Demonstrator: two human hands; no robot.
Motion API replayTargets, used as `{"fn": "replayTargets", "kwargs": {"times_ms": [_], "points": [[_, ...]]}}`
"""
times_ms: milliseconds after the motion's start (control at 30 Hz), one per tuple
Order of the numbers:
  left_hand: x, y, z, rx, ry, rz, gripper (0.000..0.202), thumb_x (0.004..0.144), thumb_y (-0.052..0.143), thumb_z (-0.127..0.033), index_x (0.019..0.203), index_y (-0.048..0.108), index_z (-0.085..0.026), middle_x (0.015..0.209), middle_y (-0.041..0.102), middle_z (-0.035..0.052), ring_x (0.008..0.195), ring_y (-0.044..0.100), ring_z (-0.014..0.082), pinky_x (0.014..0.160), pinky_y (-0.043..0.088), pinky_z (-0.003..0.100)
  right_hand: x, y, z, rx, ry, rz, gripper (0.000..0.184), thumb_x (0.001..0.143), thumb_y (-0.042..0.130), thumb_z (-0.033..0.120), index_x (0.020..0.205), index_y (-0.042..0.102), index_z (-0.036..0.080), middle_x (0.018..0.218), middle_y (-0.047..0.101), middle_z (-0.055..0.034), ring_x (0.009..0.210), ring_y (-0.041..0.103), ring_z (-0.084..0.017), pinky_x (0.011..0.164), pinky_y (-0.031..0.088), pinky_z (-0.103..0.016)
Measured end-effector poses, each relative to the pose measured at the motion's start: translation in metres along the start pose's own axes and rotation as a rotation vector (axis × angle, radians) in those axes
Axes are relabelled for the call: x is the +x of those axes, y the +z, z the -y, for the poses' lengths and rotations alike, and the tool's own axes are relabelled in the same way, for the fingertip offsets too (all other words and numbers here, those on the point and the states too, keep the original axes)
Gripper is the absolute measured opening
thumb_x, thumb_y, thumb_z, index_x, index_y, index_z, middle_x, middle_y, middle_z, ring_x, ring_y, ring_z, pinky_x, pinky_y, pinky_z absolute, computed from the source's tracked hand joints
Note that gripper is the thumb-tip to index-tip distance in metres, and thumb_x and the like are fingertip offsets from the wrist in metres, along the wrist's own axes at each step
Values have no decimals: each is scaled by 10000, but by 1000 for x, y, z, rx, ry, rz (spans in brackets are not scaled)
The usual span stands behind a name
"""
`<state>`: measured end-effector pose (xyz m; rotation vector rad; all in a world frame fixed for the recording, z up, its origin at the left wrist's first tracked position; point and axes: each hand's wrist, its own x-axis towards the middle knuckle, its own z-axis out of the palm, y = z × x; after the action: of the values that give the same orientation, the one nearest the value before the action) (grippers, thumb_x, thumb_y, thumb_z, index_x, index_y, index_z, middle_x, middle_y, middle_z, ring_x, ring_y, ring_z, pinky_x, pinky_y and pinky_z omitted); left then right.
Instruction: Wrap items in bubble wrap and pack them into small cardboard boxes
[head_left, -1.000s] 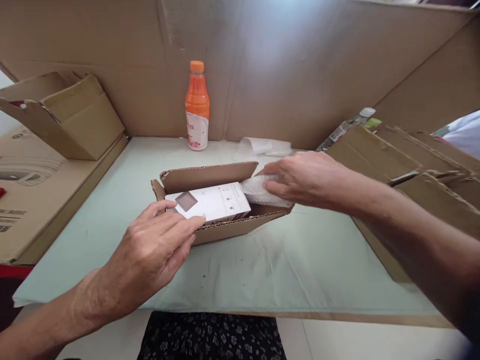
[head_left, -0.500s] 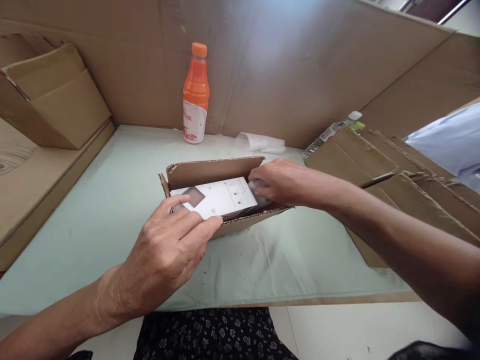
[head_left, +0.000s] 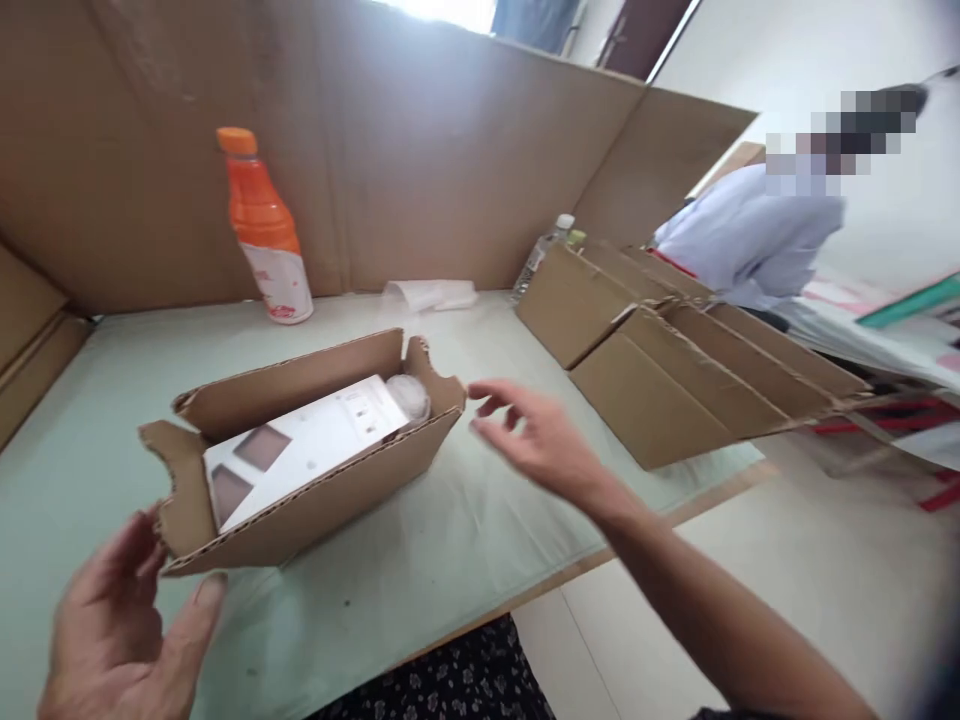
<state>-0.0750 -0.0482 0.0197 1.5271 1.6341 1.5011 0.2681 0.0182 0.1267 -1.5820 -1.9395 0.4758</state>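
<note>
An open cardboard box (head_left: pixel 352 500) stands on the table in front of me. Inside lies a white printed carton (head_left: pixel 307 440) with dark brown squares on its top. A clear round object (head_left: pixel 409 398) fills the right end beside the carton; its kind is not plain. My left hand (head_left: pixel 127 620) is at the box's near left corner, thumb and fingers apart; whether the fingertips touch the cardboard I cannot tell. Just off the right end, my right hand (head_left: pixel 532 430) has loosely curved fingers with a gap to the thumb and nothing between them.
An orange-capped drink bottle (head_left: pixel 266 230) stands at the back by the cardboard wall (head_left: pixel 420 150). Crumpled clear plastic (head_left: pixel 431 296) lies right of it. More open cardboard boxes (head_left: pixel 660 390) sit at the right, with a clear bottle (head_left: pixel 541 258) behind. A person (head_left: pixel 750 230) is beyond them.
My right hand has come out of the box and now sits off its right end. My left hand has moved off the carton to the box's left corner. The view has swung right.
</note>
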Motion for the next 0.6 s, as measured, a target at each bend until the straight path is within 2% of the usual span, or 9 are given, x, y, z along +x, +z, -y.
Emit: {"fn": "replayTargets", "kwargs": {"times_ms": [67, 100, 167, 200, 267, 333, 467, 533, 600], "points": [[-13, 8, 20, -105, -201, 56, 706, 782, 731, -431, 1443, 485, -463, 1454, 571, -39, 1365, 511, 402, 1178, 389, 651, -3, 35, -21, 148, 24, 157, 534, 833, 684, 341, 1331, 566, 185, 1274, 673, -111, 1049, 654, -226, 802, 534, -334], [-15, 12, 24, -136, -263, 82, 705, 765, 755, -431, 1428, 515, -424, 1423, 595, -12, 1338, 537, 399, 1161, 412, 639, 0, 52, -27, 209, 24, 209, 580, 817, 704, 350, 1351, 545, 186, 1297, 660, -116, 1083, 641, -239, 839, 534, -354], [-11, 22, 23, -137, -288, 115, 694, 769, 768, -427, 1417, 539, -331, 1379, 618, 45, 1287, 580, 367, 1131, 457, 584, 11, 76, -32, 295, 20, 235, 561, 808, 708, 344, 1326, 555, 191, 1243, 678, -103, 1054, 636, -246, 863, 527, -379], [-6, 29, 17, -132, -273, 110, 667, 786, 761, -422, 1404, 547, -292, 1353, 629, 64, 1259, 599, 339, 1115, 479, 543, 16, 81, -33, 315, 27, 215, 542, 804, 703, 331, 1310, 563, 195, 1188, 694, -90, 1001, 640, -240, 847, 525, -381], [7, 47, 1, -132, -234, 128, 577, 828, 730, -416, 1353, 569, -239, 1297, 650, 86, 1190, 637, 284, 1059, 529, 459, 17, 76, -36, 328, 61, 131, 524, 787, 693, 308, 1286, 576, 199, 1101, 707, -73, 901, 636, -225, 805, 524, -376], [17, 71, -16, -178, -204, 249, 513, 854, 703, -400, 1314, 569, -216, 1272, 657, 103, 1114, 673, 248, 974, 577, 401, 4, 59, -48, 310, 120, 23, 470, 795, 671, 329, 1236, 591, 186, 1048, 710, -75, 850, 634, -222, 768, 525, -373], [19, 117, -41, -261, -102, 535, 433, 895, 642, -363, 1299, 570, -223, 1321, 635, 109, 1126, 669, 226, 981, 576, 404, -54, 24, -81, 127, 264, -211, 342, 839, 637, 484, 997, 601, 182, 945, 712, -102, 816, 639, -261, 724, 529, -404], [16, 128, -45, -251, -68, 593, 402, 927, 599, -358, 1310, 565, -241, 1324, 634, 100, 1132, 665, 218, 970, 582, 397, -82, 20, -89, 59, 298, -273, 341, 846, 631, 524, 940, 582, 201, 907, 709, -104, 803, 646, -276, 700, 534, -415], [17, 130, -43, -200, -42, 596, 380, 946, 573, -364, 1309, 567, -251, 1294, 640, 95, 1071, 681, 207, 878, 607, 354, -101, 24, -92, 56, 297, -288, 313, 865, 621, 508, 957, 573, 214, 906, 708, -102, 798, 660, -281, 677, 546, -414]]}}
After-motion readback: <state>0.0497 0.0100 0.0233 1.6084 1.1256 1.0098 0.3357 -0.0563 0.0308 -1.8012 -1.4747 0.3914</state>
